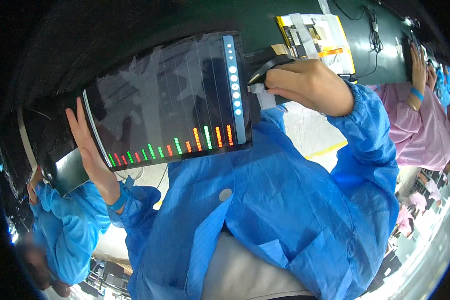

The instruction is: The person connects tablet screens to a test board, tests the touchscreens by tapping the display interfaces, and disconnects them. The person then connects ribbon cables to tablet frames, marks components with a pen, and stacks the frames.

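A wide tablet-like display [170,95] with a dark glossy screen is in front of me, its image turned sideways. Rows of red, green and orange text line its near edge, and white icons sit on a blue strip at its right end. My left hand [91,157] lies along the display's left edge, its fingers stretched out. At the right edge, the bent fingers of my right hand [312,85] pinch a small pale connector [256,89]. A black curved cable [271,64] passes by these fingers. Whether the connector sits in the display cannot be made out.
A yellow-edged sheet [345,30] with taped-down parts lies beyond my right hand on the dark green table [255,20]. Farther right is a bundled black cable [375,37]. A person in pink [410,125] works at right, one in blue [72,220] at left.
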Demonstrator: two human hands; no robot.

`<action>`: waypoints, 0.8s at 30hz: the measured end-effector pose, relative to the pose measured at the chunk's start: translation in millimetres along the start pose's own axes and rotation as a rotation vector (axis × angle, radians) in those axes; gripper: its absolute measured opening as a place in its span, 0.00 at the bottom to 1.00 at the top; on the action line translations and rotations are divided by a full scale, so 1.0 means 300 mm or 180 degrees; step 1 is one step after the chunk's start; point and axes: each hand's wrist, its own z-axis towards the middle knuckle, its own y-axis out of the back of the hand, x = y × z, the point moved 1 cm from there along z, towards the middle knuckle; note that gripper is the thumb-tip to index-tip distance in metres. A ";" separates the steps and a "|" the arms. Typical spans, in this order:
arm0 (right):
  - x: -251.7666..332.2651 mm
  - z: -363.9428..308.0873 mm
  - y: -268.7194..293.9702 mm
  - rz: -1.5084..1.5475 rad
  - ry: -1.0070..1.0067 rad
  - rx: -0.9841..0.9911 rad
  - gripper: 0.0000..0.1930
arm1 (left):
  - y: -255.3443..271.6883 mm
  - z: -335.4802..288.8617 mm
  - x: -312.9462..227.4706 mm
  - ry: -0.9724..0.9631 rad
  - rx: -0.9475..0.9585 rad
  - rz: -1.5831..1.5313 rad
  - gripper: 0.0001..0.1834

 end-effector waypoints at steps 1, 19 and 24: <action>-0.003 -0.004 -0.009 -0.0060 -0.0037 -0.0020 0.08 | 0.003 0.003 0.004 -0.0061 0.0042 -0.0034 0.57; 0.045 0.051 0.256 -0.1226 -0.0469 -0.0942 0.07 | 0.094 -0.130 -0.288 -0.2217 -0.0093 -0.0907 0.38; -0.390 0.140 0.448 -0.2223 -0.1480 -0.0809 0.21 | 0.130 -0.275 -0.381 -0.3169 0.1113 -0.3150 0.19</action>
